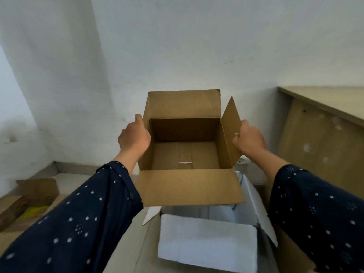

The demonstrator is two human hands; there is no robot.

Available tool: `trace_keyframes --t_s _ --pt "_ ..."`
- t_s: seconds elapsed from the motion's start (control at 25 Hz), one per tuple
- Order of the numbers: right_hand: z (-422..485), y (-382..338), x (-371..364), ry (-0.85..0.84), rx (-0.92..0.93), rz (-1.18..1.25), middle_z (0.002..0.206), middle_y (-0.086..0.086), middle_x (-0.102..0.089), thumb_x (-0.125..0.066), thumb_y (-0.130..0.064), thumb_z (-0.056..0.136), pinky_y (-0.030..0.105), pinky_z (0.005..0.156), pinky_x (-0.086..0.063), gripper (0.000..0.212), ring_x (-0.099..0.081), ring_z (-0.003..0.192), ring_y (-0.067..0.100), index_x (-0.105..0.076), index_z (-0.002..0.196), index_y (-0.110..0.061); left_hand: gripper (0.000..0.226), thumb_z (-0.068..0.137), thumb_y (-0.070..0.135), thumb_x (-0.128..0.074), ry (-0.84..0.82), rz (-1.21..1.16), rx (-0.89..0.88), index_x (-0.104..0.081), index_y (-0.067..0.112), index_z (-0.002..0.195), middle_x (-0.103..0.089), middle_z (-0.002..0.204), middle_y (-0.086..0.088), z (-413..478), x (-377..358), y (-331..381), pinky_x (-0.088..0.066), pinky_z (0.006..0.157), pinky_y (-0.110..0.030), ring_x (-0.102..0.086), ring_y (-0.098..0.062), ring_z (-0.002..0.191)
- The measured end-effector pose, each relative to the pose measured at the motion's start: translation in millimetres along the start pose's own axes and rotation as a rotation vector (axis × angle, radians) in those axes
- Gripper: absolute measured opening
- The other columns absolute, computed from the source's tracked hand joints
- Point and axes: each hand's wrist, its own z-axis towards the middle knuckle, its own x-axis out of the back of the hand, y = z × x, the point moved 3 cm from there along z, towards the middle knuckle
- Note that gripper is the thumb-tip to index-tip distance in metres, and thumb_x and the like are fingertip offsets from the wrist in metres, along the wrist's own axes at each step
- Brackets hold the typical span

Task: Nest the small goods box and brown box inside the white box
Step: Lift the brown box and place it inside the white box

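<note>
An open brown box (185,152) is held up in the air in front of me, its four flaps spread and its inside bare. My left hand (135,137) grips its left side flap. My right hand (249,137) grips its right side flap. Below it, near the bottom of the view, sits the white box (206,241), open at the top with its flaps out; the brown box's near flap hides part of its opening. I cannot pick out the small goods box with certainty.
At the left lie brown cardboard pieces (35,192) with something yellow (33,212) among them. A wooden table (323,107) stands at the right. A white wall rises close behind the boxes.
</note>
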Motion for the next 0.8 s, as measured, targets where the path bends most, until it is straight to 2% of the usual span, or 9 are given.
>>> trace_keyframes --t_s 0.08,0.12,0.24,0.32,0.44,0.52,0.6,0.68,0.8 --pt "-4.8 42.3 7.0 -0.022 -0.067 -0.019 0.076 0.005 -0.053 -0.054 -0.012 0.092 0.035 0.055 -0.053 0.027 -0.056 0.064 0.02 -0.045 0.118 -0.009 0.028 0.094 0.012 -0.047 -0.06 -0.047 -0.031 -0.042 0.011 0.122 -0.053 0.078 -0.005 -15.8 -27.2 32.0 -0.032 0.044 -0.026 -0.049 -0.017 0.056" --pt "-7.4 60.8 5.7 -0.041 -0.091 -0.036 0.077 0.006 -0.054 -0.053 -0.011 0.092 0.036 0.056 -0.055 0.028 -0.058 0.064 0.02 -0.045 0.118 -0.01 0.028 0.094 0.012 -0.046 -0.094 -0.068 -0.042 -0.042 0.01 0.121 -0.051 0.076 -0.004 -24.2 -42.1 43.6 -0.03 0.044 -0.025 -0.046 -0.015 0.054" --pt "-15.1 104.1 -12.0 -0.098 -0.147 -0.078 0.076 0.005 -0.055 -0.054 -0.013 0.092 0.03 0.047 -0.048 0.034 -0.058 0.061 0.018 -0.043 0.124 -0.01 0.025 0.094 0.01 -0.045 -0.178 -0.093 -0.044 -0.043 0.011 0.119 -0.049 0.072 -0.001 -47.2 -87.7 60.0 -0.03 0.044 -0.025 -0.044 -0.013 0.053" --pt "-19.9 124.5 -33.7 -0.141 -0.174 -0.077 0.076 0.006 -0.055 -0.054 -0.012 0.092 0.031 0.049 -0.05 0.037 -0.059 0.062 0.019 -0.042 0.127 -0.009 0.023 0.094 0.009 -0.045 -0.225 -0.083 -0.032 -0.044 0.012 0.117 -0.046 0.068 0.001 -58.9 -116.5 59.6 -0.029 0.043 -0.025 -0.045 -0.013 0.053" --pt "-28.1 147.2 -77.6 -0.216 -0.228 -0.104 0.075 0.005 -0.054 -0.053 -0.012 0.092 0.031 0.051 -0.05 0.027 -0.058 0.062 0.017 -0.046 0.118 -0.01 0.02 0.095 0.011 -0.045 -0.309 -0.059 -0.017 -0.043 0.014 0.114 -0.044 0.066 0.004 -69.7 -157.4 48.9 -0.031 0.044 -0.027 -0.047 -0.014 0.054" --pt "-33.7 157.8 -109.3 -0.263 -0.267 -0.121 0.074 0.004 -0.053 -0.052 -0.013 0.093 0.029 0.048 -0.045 0.023 -0.056 0.06 0.016 -0.047 0.115 -0.01 0.018 0.095 0.011 -0.044 -0.365 -0.048 -0.008 -0.043 0.014 0.113 -0.046 0.067 0.003 -75.0 -183.0 37.0 -0.038 0.047 -0.029 -0.049 -0.015 0.056" --pt "-41.8 166.3 -135.8 -0.302 -0.297 -0.141 0.071 0.002 -0.053 -0.051 -0.014 0.094 0.027 0.044 -0.038 0.023 -0.054 0.057 0.015 -0.046 0.116 -0.01 0.019 0.095 0.011 -0.044 -0.415 -0.029 -0.005 -0.043 0.012 0.114 -0.048 0.067 0.002 -84.0 -204.7 24.0 -0.037 0.046 -0.029 -0.049 -0.015 0.055" --pt "-49.9 172.9 -162.9 -0.357 -0.319 -0.168 0.075 0.004 -0.055 -0.052 -0.016 0.094 0.029 0.047 -0.042 0.027 -0.056 0.06 0.016 -0.045 0.119 -0.009 0.02 0.095 0.012 -0.043 -0.462 -0.022 0.003 -0.043 0.012 0.115 -0.056 0.073 -0.003 -92.6 -226.8 11.2 -0.037 0.049 -0.03 -0.051 -0.017 0.058" --pt "-61.1 178.5 -193.5 -0.437 -0.351 -0.177 0.093 0.014 -0.062 -0.052 -0.019 0.094 0.042 0.066 -0.056 0.034 -0.063 0.075 0.026 -0.039 0.124 -0.008 0.022 0.095 0.015 -0.044 -0.505 -0.036 0.007 -0.045 0.012 0.117 -0.065 0.099 -0.014 -97.8 -251.4 -1.5 -0.046 0.061 -0.037 -0.062 -0.032 0.078"
